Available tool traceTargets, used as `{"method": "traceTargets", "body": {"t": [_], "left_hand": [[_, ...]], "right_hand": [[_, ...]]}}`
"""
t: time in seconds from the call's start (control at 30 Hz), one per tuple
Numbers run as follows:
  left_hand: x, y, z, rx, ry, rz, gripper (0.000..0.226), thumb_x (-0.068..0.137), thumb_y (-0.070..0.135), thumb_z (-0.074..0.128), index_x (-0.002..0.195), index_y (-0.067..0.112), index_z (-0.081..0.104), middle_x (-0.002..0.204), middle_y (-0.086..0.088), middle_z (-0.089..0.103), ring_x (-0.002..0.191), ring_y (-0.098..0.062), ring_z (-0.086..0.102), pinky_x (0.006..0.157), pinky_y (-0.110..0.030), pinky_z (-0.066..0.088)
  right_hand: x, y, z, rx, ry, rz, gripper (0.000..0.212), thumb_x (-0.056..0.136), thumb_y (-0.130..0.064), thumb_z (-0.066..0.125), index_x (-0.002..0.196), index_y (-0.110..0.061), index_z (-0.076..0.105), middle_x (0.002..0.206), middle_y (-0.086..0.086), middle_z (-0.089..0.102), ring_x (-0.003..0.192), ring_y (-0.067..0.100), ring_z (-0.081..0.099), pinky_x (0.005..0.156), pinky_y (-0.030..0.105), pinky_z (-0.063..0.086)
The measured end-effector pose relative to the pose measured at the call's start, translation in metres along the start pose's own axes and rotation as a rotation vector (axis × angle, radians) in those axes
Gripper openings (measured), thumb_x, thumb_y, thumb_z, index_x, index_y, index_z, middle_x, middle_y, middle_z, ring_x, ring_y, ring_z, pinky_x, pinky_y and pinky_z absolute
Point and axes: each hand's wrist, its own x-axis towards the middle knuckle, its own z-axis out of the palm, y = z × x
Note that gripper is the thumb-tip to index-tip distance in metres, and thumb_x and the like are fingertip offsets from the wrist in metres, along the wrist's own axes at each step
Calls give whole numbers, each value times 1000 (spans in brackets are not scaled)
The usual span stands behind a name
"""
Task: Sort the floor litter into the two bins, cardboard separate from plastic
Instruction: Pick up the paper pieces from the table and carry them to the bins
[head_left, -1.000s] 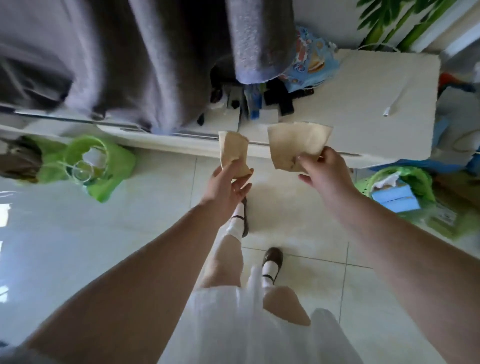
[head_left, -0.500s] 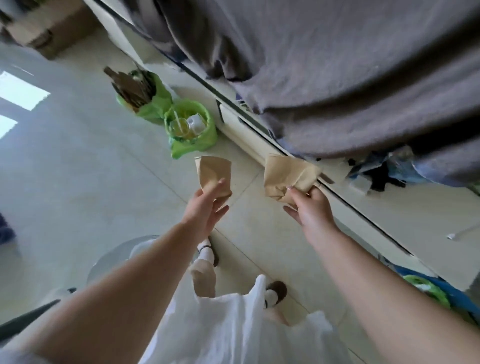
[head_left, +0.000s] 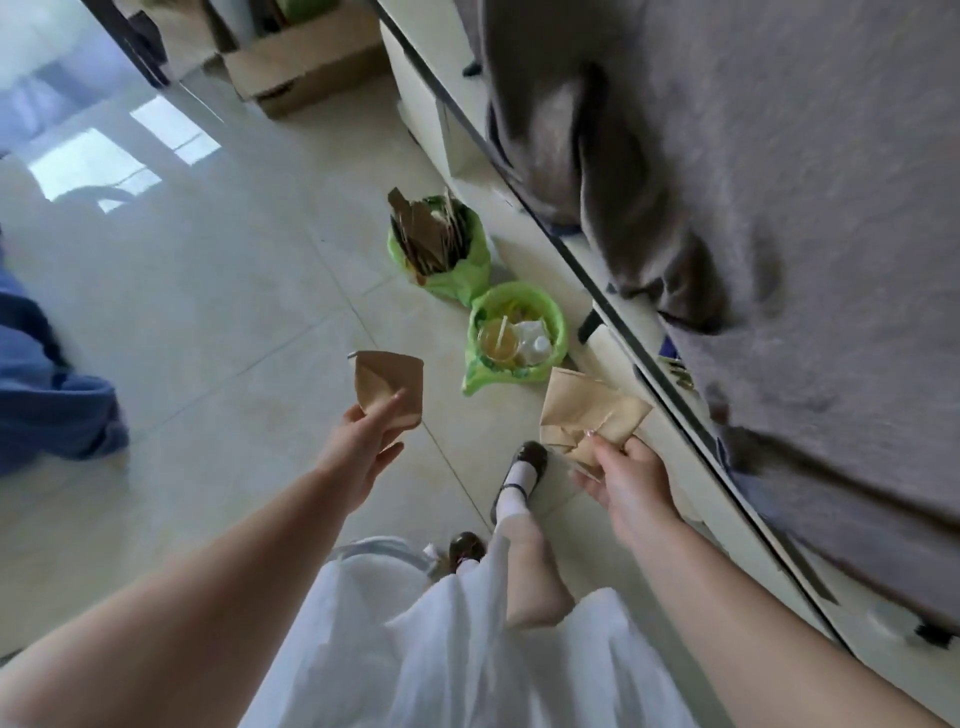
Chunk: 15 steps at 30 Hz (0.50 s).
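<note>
Glossy tile floor (head_left: 182, 322) (window glare); both hands' fingers pinch cardboard scraps; two green bins ahead.

Glossy pale tiled floor (head_left: 218, 322), green-lined bin (head_left: 457, 280) of cardboard scraps at upper centre, second green-lined bin (head_left: 558, 317) with plastic cups just below-right of it, open cardboard box (head_left: 306, 67) at top, blue fabric heap (head_left: 47, 400) at left edge

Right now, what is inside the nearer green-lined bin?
The nearer green-lined bin holds a clear plastic cup with a straw and pale plastic pieces; anything beneath them is hidden.
</note>
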Motion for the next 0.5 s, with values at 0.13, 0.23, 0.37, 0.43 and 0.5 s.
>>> {"method": "traceTargets", "body": {"t": [0.13,0.23,0.37,0.43,0.5], "left_hand": [[61,47,22,-2,38,-31,34,85,33,66,111,16,54,106,-3,65,102,-16,61,92,-32,46],[102,87,40,-32,49,-50,31,86,34,65,109,17,55,97,1,66,98,-14,61,90,-31,47],[157,139,56,-128,0,-28,27,90,35,58,111,17,56,99,1,66,101,-14,61,94,-33,46],[195,162,56,-131,-12,-5,20,92,35,55,102,18,57,103,-2,66,104,-16,61,97,-36,46],[238,178,52,-117,5,2,23,94,36,52,104,16,58,108,-7,65,105,-18,61,96,-37,48]], "right_hand": [[56,-56,58,-38,-45,-19,15,92,-15,58,78,-10,60,91,11,62,80,21,61,60,27,57],[89,-95,102,-156,-57,-56,18,94,-17,53,78,-12,60,92,11,59,81,21,59,73,35,58],[134,-138,163,-306,-108,-100,22,96,-19,49,76,-12,56,85,5,59,76,18,60,72,35,58],[162,-149,196,-400,-123,-134,25,96,-20,49,73,-12,55,78,3,58,80,24,61,72,37,58],[189,-156,228,-467,-121,-146,25,96,-22,49,73,-13,55,76,2,58,82,28,63,77,41,58]]}}
